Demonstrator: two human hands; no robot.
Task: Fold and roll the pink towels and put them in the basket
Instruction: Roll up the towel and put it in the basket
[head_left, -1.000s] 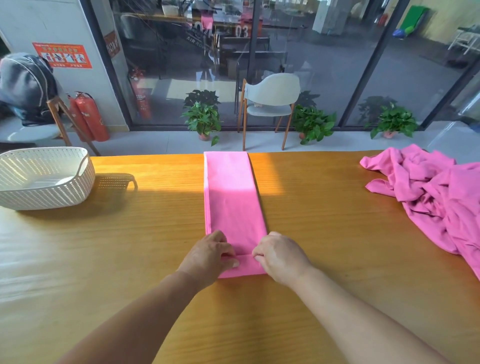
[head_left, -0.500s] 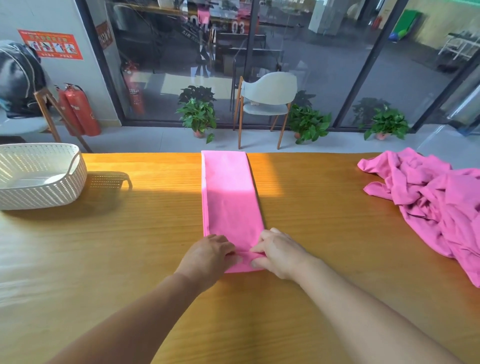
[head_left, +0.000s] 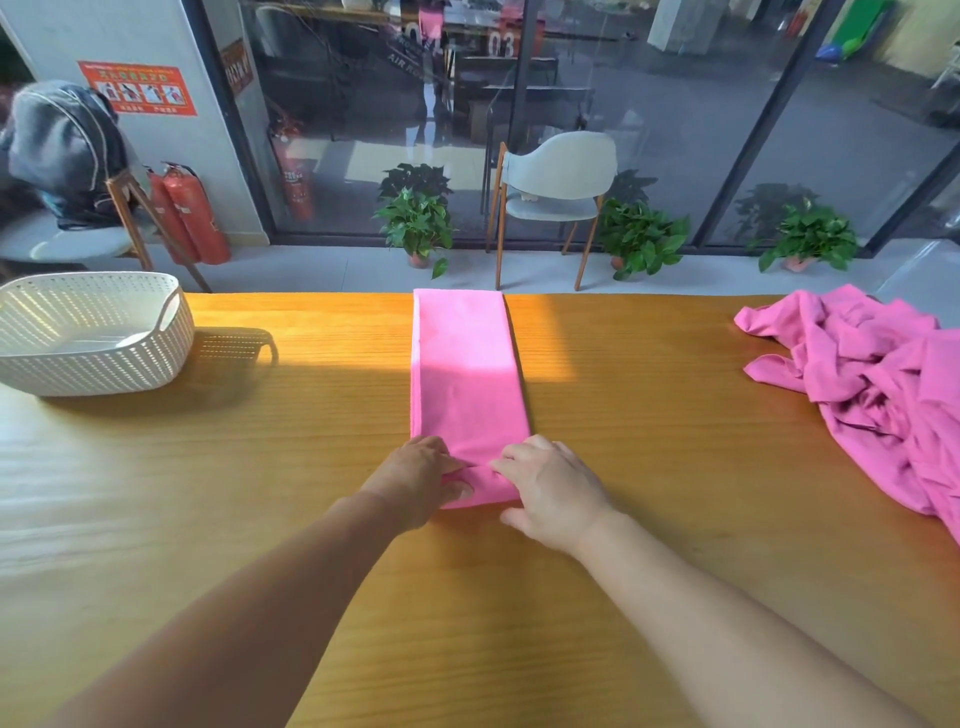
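Note:
A pink towel (head_left: 465, 374) folded into a long narrow strip runs from the table's far edge toward me. Its near end is turned over into a small roll (head_left: 485, 488). My left hand (head_left: 418, 480) grips the roll's left side, thumb tucked under the fold. On the right side, my right hand (head_left: 550, 491) curls its fingers over the top of the roll, with the thumb on the table behind it. A white perforated basket (head_left: 166, 338) stands at the far left of the table; I see no towel in it.
A heap of crumpled pink towels (head_left: 878, 384) lies at the right edge of the wooden table (head_left: 649, 467). Beyond the far edge stand a chair (head_left: 558, 182), potted plants and a glass wall. Red fire extinguishers (head_left: 189, 213) stand at the back left.
Both hands have moved slightly away from me along the strip, turning the near end of the towel over into a thicker roll. The camera shifted a little.

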